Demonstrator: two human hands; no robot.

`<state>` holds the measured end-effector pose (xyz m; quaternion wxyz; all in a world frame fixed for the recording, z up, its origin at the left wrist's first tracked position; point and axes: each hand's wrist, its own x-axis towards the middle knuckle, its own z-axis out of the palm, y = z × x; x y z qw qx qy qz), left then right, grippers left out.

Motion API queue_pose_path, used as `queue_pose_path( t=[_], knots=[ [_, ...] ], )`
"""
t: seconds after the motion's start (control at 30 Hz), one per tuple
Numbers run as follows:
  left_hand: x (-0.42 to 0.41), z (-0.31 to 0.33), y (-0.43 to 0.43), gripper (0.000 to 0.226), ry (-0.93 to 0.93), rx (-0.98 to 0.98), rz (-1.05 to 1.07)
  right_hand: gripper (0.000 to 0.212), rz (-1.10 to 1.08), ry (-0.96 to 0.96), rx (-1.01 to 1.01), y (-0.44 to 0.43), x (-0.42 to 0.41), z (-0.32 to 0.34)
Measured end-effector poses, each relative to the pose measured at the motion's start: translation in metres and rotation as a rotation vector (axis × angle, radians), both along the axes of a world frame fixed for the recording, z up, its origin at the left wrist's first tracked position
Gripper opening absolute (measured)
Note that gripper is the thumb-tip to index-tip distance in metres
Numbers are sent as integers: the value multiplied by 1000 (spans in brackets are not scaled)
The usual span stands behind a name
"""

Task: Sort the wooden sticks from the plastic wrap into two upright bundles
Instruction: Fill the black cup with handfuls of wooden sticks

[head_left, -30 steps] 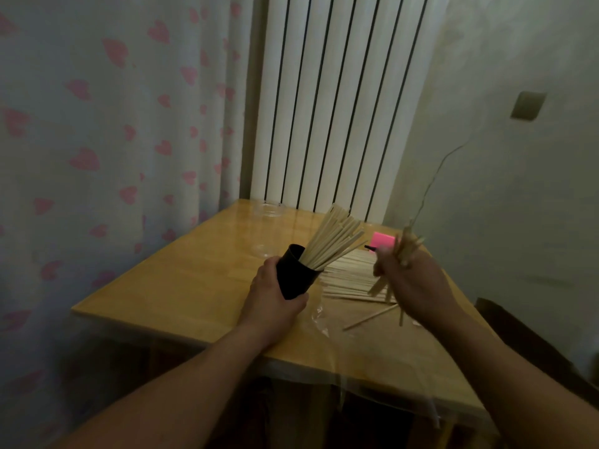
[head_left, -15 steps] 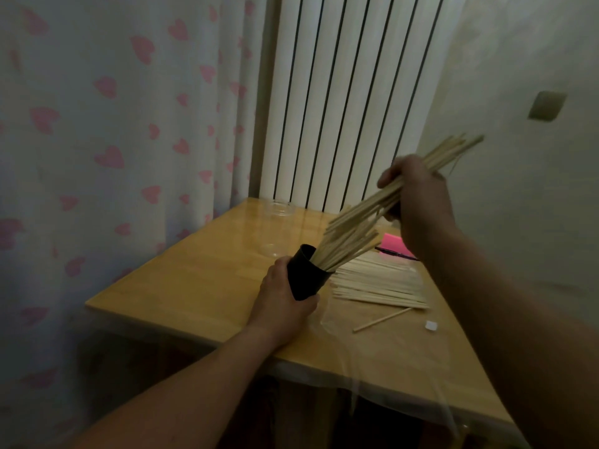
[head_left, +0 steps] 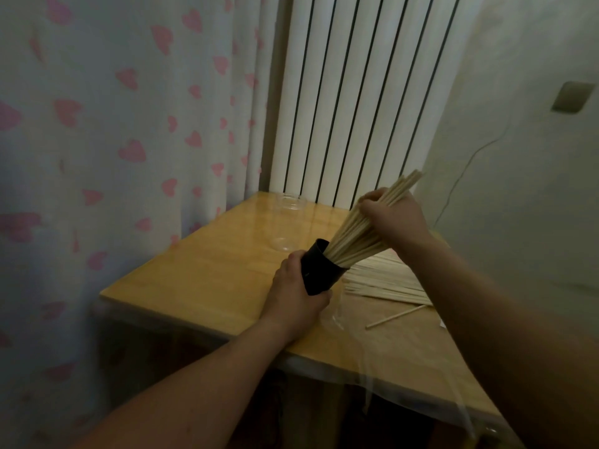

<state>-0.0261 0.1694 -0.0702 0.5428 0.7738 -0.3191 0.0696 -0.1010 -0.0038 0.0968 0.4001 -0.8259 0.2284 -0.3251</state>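
My right hand (head_left: 393, 215) has come down since half a second ago, clamped on the sticks (head_left: 353, 236) in the tilted black cup (head_left: 319, 268). My left hand (head_left: 296, 294) grips the cup. Loose sticks (head_left: 385, 281) lie toward the table's (head_left: 207, 277) right edge, probably on plastic wrap (head_left: 343, 314); my right forearm hides part.

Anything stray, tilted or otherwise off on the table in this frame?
One stick lies alone, angled, apart from the flat pile. The black cup is tilted in the left hand while the right hand grips its sticks, so that bundle isn't upright.
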Motion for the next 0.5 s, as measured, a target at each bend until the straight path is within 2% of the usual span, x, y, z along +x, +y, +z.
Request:
queue_pose_path(
  t=[0.07,0.2,0.27,0.33,0.43,0.5],
  knots=[
    [0,0,0,80,1,3,-1,38,20,-13,28,9,-4,-1],
    [0,0,1,80,3,11,0,68,22,-52,106,18,-6,1],
    [0,0,1,82,7,13,0,71,27,-118,148,16,-6,2],
    [0,-1,1,84,8,15,7,62,43,-173,177,19,-8,3],
    [0,-1,1,83,12,12,13,37,3,-227,95,23,-9,2],
    [0,0,1,81,18,7,12,28,-37,-308,100,25,-10,2]
  ],
)
